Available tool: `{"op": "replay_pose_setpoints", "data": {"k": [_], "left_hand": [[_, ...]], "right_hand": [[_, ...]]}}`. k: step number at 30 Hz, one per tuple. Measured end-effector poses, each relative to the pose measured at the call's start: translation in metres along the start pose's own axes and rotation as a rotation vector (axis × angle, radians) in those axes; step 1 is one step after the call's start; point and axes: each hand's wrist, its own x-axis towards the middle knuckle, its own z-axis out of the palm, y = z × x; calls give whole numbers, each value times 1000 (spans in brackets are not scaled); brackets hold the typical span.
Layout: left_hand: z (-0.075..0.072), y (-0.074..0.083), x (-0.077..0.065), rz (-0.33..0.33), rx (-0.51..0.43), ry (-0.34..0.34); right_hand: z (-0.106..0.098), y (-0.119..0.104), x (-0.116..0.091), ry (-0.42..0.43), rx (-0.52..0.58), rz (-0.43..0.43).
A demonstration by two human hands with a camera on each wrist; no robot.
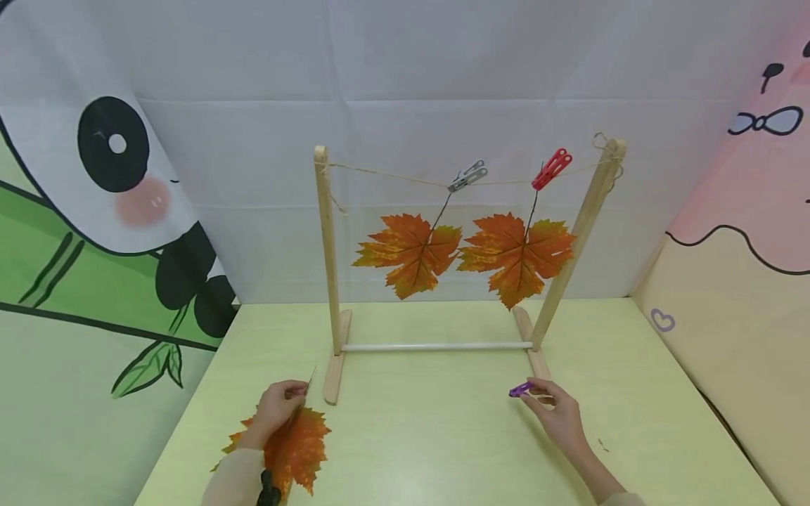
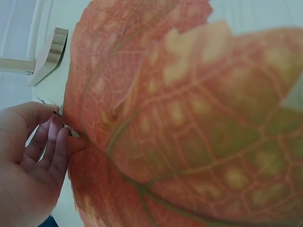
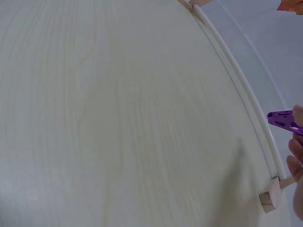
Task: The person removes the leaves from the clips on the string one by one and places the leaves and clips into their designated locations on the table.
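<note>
Leaf (image 2: 199, 123) partly outside left-wrist view

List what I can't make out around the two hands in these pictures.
- Head view: part of the lower leaf, covered by the left hand and its sleeve.
- Left wrist view: the leaf's full outline, cut off by the frame edges.
- Right wrist view: most of the right hand, cut off by the right edge; its fingers cover part of the purple clothespin.
- Head view: specks near the right forearm, too small to identify.
</note>
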Motion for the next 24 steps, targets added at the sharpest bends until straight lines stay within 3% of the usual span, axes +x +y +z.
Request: {"op": "replay_pose_setpoints", "data": {"k": [8,15,24], "left_hand": [[1,-5,2,-12,45,-14],[3,-3,5,42,57,-4],[3,1,4,33,37,-14]], "right_hand": [[10,21,-5,4,31,38],[16,31,-5,-23,81,175],[23,39,-7,37,35,139]]}}
